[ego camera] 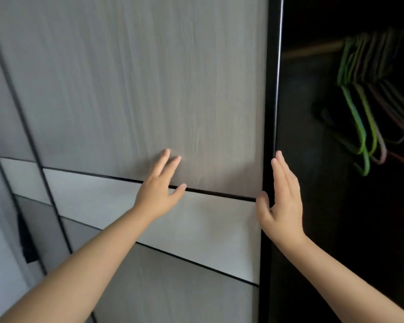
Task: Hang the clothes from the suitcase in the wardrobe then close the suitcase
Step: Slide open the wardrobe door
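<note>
Two bare arms reach forward: the left hand (160, 194) rests flat on the grey wardrobe door (131, 89), fingers straight and spread, while the right hand (283, 203) meets the door's dark edge, fingers straight and together. Beyond, in the dark open wardrobe (313, 159), coloured hangers (369, 108) hang on a rail (313, 49).

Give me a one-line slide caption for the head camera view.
Left hand flat on the grey sliding wardrobe door, right hand at its dark edge, empty coloured hangers on the rail inside.
</note>
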A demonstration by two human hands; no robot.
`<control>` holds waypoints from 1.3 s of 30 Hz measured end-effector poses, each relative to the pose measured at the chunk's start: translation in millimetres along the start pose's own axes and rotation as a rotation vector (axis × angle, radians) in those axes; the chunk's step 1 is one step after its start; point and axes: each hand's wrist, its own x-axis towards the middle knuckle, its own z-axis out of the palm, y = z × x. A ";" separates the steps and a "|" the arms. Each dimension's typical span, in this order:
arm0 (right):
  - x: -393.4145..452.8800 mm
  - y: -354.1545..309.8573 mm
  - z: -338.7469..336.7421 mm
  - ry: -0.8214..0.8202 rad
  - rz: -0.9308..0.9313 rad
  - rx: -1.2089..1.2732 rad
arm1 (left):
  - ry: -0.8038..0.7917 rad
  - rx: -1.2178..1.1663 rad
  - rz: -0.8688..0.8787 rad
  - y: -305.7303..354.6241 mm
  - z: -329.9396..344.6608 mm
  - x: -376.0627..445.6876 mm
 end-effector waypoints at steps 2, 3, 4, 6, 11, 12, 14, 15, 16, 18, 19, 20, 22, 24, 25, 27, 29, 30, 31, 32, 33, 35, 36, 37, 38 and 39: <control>0.1 -3.8 15.3 -0.034 0.013 0.094 | -0.046 -0.128 -0.106 -7.3 -6.7 -3.8; -1.0 -3.6 19.2 -0.047 0.013 0.135 | -0.057 -0.183 -0.123 -6.8 -5.2 -5.7; 2.0 -6.5 28.4 -0.049 0.007 0.186 | -0.047 -0.196 -0.123 -11.1 -7.2 -5.6; 10.5 -9.9 42.9 -0.090 0.008 0.291 | -0.025 -0.152 -0.107 -19.3 -8.4 -6.3; 26.8 -11.9 76.5 -0.207 0.052 0.508 | 0.063 -0.159 -0.128 -37.6 -14.1 -2.8; 32.9 -12.6 89.2 -0.209 0.051 0.549 | 0.094 -0.170 -0.138 -43.8 -16.6 2.8; 43.1 -14.8 110.1 -0.211 0.047 0.606 | 0.165 -0.157 -0.153 -49.3 -21.8 12.4; 48.7 -15.5 120.3 -0.216 0.053 0.636 | 0.196 -0.143 -0.161 -51.0 -24.7 16.9; 55.4 -16.7 130.1 -0.220 0.065 0.662 | 0.209 -0.129 -0.172 -51.0 -28.6 22.6; 65.6 -20.3 151.6 -0.231 0.073 0.709 | 0.204 -0.085 -0.187 -54.5 -35.5 34.9; 69.0 -21.8 163.1 -0.250 0.061 0.736 | 0.204 -0.066 -0.190 -57.3 -39.2 42.7; 71.0 -23.5 173.3 -0.267 0.046 0.765 | 0.208 -0.056 -0.193 -59.3 -43.3 50.6; 73.1 -25.7 195.4 -0.301 0.007 0.820 | 0.234 -0.083 -0.213 -63.8 -47.5 65.7; 73.8 -24.6 217.0 -0.358 -0.012 0.889 | 0.292 -0.102 -0.242 -70.7 -46.1 77.4; 73.2 -23.1 226.3 -0.394 -0.015 0.917 | 0.326 -0.092 -0.260 -74.7 -44.7 81.2; 73.5 -21.5 245.9 -0.450 -0.030 0.940 | 0.405 -0.018 -0.275 -86.1 -43.5 89.2; 74.6 -16.3 270.0 -0.486 -0.002 0.924 | 0.476 0.030 -0.273 -98.9 -44.4 98.2; 76.3 -14.8 282.6 -0.495 0.042 0.921 | 0.504 0.036 -0.277 -105.5 -45.5 103.4; 79.3 -15.7 294.3 -0.491 0.094 0.910 | 0.531 0.040 -0.283 -110.4 -47.4 108.3; 83.4 -18.8 305.6 -0.485 0.138 0.893 | 0.564 0.046 -0.278 -115.4 -48.6 113.4; 88.4 -22.5 317.8 -0.489 0.160 0.857 | 0.604 0.052 -0.274 -120.3 -48.7 118.9; 98.1 -31.5 342.3 -0.503 0.101 0.739 | 0.694 0.068 -0.261 -128.7 -49.6 130.8; 101.3 -35.6 357.5 -0.502 0.051 0.685 | 0.733 0.088 -0.260 -134.0 -49.0 136.6; 104.6 -40.8 374.3 -0.519 0.014 0.650 | 0.767 0.125 -0.259 -141.5 -48.4 142.3; 108.3 -45.1 384.0 -0.549 -0.003 0.621 | 0.793 0.162 -0.253 -144.8 -48.5 145.6; 110.7 -51.0 398.3 -0.592 -0.014 0.604 | 0.805 0.208 -0.249 -153.5 -49.0 148.5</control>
